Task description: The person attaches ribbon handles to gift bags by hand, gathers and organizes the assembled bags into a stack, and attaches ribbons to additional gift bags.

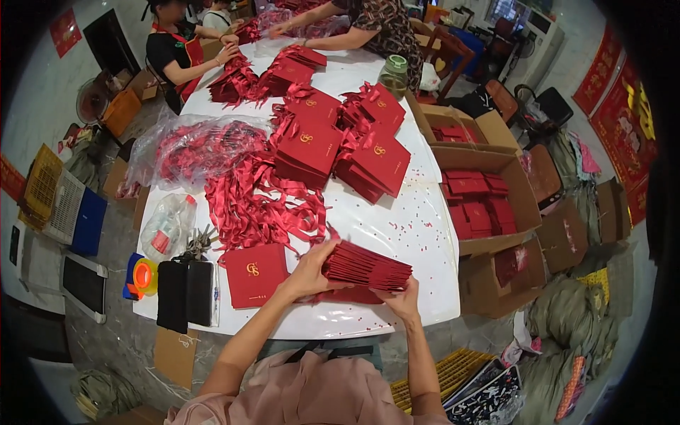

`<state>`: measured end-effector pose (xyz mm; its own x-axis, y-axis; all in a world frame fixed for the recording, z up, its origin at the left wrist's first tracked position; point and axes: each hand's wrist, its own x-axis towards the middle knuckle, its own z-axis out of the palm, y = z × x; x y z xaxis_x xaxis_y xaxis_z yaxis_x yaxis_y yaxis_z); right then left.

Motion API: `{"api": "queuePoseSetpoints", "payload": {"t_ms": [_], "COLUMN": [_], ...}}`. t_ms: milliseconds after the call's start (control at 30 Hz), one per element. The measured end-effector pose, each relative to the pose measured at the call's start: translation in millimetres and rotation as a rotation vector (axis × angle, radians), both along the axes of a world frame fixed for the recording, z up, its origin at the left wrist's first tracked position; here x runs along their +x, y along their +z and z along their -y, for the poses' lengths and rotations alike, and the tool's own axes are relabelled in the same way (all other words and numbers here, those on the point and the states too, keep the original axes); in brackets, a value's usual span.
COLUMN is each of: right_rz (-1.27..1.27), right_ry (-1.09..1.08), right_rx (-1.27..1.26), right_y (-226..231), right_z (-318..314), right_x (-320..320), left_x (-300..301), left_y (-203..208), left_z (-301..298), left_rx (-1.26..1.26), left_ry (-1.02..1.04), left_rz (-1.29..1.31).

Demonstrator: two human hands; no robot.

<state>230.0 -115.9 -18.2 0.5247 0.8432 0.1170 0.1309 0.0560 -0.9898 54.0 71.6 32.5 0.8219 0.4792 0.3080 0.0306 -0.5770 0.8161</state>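
Over the near edge of the table I hold a thick stack of flat dark red paper bags (368, 266), its layered edges facing up. My left hand (310, 273) grips its left end, and my right hand (401, 300) closes round the lower right corner. Part of another red piece shows beneath the stack. To the left of my left hand, a red bag with a gold emblem (256, 278) lies flat. Beyond it spreads a tangled heap of red satin ribbons (258, 205). Farther back stand bundles of red bags with ribbon handles (308, 150).
The white table (425, 283) carries scattered red specks. At its left lie a plastic bottle (168, 227), keys, a black case (173, 294) and an orange tape roll (145, 275). Cardboard boxes of red bags (489, 230) stand right. Across the table, other people handle bags and ribbons.
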Motion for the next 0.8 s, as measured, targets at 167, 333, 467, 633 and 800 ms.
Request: {"api": "queuePoseSetpoints", "payload": {"t_ms": [167,333,467,633,800], "right_rz": [0.645,1.121,1.215,1.220,1.098], "right_ry": [-0.243,-0.181,-0.012,-0.026,0.164], "right_rx": [0.078,0.318,0.301,0.239,0.046], "right_y": [56,56,26,-2,33], "right_z": [-17,-31,-16,-1,9], "right_x": [20,26,3,-17,-23], "left_x": [3,4,11,14,14], "left_y": [12,-6,-8,-26,-56], "left_z": [12,46,44,55,58], "left_rx": [0.115,-1.082,-1.530,-1.504,-1.195], "left_ry": [0.337,0.167,0.136,0.325,0.587], "left_rz": [0.149,0.226,0.254,0.236,0.203]}}
